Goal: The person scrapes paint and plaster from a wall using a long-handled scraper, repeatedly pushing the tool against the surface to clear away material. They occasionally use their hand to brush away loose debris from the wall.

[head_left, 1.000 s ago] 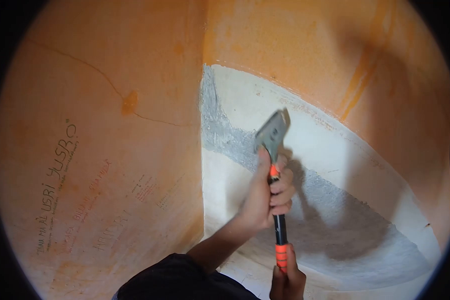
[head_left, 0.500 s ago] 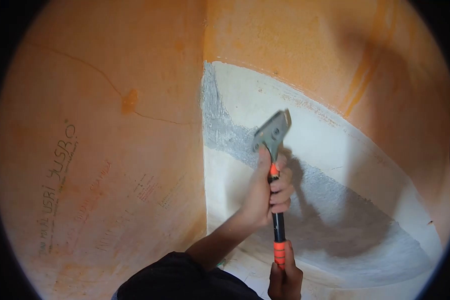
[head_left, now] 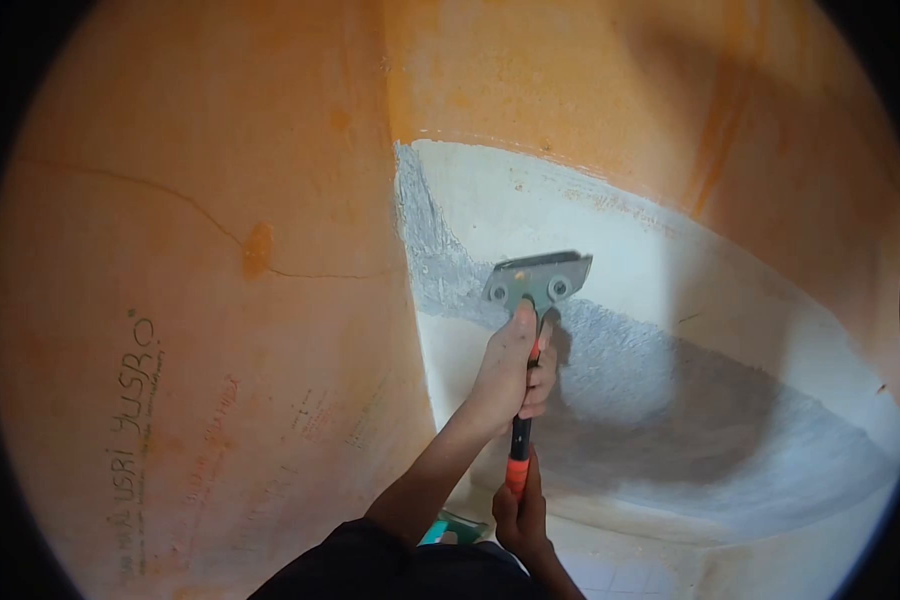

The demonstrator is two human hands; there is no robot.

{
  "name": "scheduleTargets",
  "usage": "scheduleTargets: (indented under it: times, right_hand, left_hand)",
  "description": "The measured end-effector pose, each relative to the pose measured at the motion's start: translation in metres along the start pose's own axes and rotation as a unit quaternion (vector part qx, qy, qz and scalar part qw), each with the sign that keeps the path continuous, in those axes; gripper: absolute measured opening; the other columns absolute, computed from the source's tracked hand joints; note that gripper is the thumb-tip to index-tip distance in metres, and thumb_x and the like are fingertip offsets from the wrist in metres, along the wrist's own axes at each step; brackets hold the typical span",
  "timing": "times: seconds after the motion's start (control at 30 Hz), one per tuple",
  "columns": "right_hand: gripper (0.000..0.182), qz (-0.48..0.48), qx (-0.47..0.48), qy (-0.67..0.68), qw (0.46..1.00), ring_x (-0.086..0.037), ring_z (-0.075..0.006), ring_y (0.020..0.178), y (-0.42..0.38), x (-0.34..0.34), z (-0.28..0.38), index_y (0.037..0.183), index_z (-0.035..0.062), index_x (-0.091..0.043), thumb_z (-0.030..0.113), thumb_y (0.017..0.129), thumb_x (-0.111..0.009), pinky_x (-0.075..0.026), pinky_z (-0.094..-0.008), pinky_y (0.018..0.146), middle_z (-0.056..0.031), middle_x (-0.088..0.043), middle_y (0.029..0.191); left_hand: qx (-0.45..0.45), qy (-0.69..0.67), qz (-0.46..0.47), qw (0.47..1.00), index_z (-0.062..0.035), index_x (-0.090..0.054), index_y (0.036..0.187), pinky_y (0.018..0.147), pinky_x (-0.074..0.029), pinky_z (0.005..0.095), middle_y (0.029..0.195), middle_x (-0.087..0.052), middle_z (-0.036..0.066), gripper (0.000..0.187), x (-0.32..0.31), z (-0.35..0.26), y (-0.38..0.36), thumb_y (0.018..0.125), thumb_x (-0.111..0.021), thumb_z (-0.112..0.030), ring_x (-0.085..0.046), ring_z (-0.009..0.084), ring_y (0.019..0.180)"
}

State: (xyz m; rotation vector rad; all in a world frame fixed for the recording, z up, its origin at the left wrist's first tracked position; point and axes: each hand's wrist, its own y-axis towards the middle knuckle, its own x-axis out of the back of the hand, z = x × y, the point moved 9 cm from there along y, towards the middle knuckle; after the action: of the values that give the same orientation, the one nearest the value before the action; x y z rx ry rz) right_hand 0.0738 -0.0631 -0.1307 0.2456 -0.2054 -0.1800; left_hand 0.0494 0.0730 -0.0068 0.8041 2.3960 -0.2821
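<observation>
A long-handled scraper (head_left: 538,280) lies against the curved patch of wall, its wide metal head fixed with two round screws. The blade edge points up, over the border between white paint (head_left: 610,240) and exposed grey surface (head_left: 610,350). My left hand (head_left: 508,368) is wrapped around the upper handle, thumb pressed up along the base of the head. Lower down, my right hand (head_left: 522,515) grips the orange end of the black handle.
On the left stands an orange wall (head_left: 170,350) with handwriting and a thin crack. More orange paint (head_left: 550,70) lies above the white band. A green object (head_left: 455,528) shows low down behind my arms, and pale tiles (head_left: 620,575) appear at the bottom.
The scraper head has turned so its blade edge lies nearly level, and both hands have shifted left with it. More of my right forearm shows. The whole view has tilted slightly.
</observation>
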Motion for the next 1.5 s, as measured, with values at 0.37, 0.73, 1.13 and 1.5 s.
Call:
scheduleTargets:
  times: [0.37, 0.73, 1.13, 1.5]
  right_hand:
    - [0.049, -0.033, -0.061, 0.003, 0.998, -0.065, -0.0244, 0.074, -0.015, -0.034, -0.016, 0.136, -0.0046, -0.033, 0.012, 0.093, -0.052, -0.05, -0.0364, 0.066, -0.0181, -0.061, 0.086]
    - [0.051, -0.02, -0.07, 0.013, 0.997, -0.065, -0.0311, 0.069, -0.009, -0.034, 0.001, 0.137, -0.0018, -0.031, 0.015, 0.094, -0.053, -0.05, -0.039, 0.065, -0.0198, -0.062, 0.085]
    - [0.045, 0.006, -0.082, 0.006, 0.997, -0.065, -0.0363, 0.068, -0.002, -0.036, 0.006, 0.134, 0.0017, -0.035, 0.015, 0.095, -0.053, -0.049, -0.0403, 0.061, -0.0204, -0.062, 0.078]
    - [0.038, 0.017, -0.068, 0.002, 0.998, -0.065, -0.0394, 0.067, 0.006, -0.031, 0.015, 0.127, 0.001, -0.039, 0.017, 0.095, -0.053, -0.048, -0.0432, 0.059, -0.0219, -0.061, 0.075]
  left_hand:
    - [0.026, 0.038, 0.029, 0.999, -0.0168, -0.039, 0.082, 0.034, -0.021, 0.0203, 0.055, -0.03, -0.006, 0.051, 0.01, 0.002, -0.004, 0.095, -0.034, -0.066, -0.024, 0.0038, 0.039]
    - [0.016, 0.07, -0.019, 0.997, -0.0188, -0.042, 0.083, 0.033, -0.016, 0.0206, 0.055, -0.028, -0.008, 0.051, 0.014, 0.0, -0.01, 0.095, -0.031, -0.067, -0.019, 0.0027, 0.038]
    - [0.002, 0.051, -0.048, 0.998, -0.0203, -0.041, 0.082, 0.034, -0.015, 0.0215, 0.055, -0.027, -0.008, 0.048, 0.029, -0.004, -0.009, 0.096, -0.032, -0.066, -0.02, 0.0042, 0.039]
    - [0.008, 0.064, -0.058, 0.996, -0.0183, -0.041, 0.083, 0.034, -0.016, 0.0214, 0.055, -0.028, -0.007, 0.05, 0.03, -0.005, -0.008, 0.096, -0.032, -0.066, -0.021, 0.0044, 0.039]
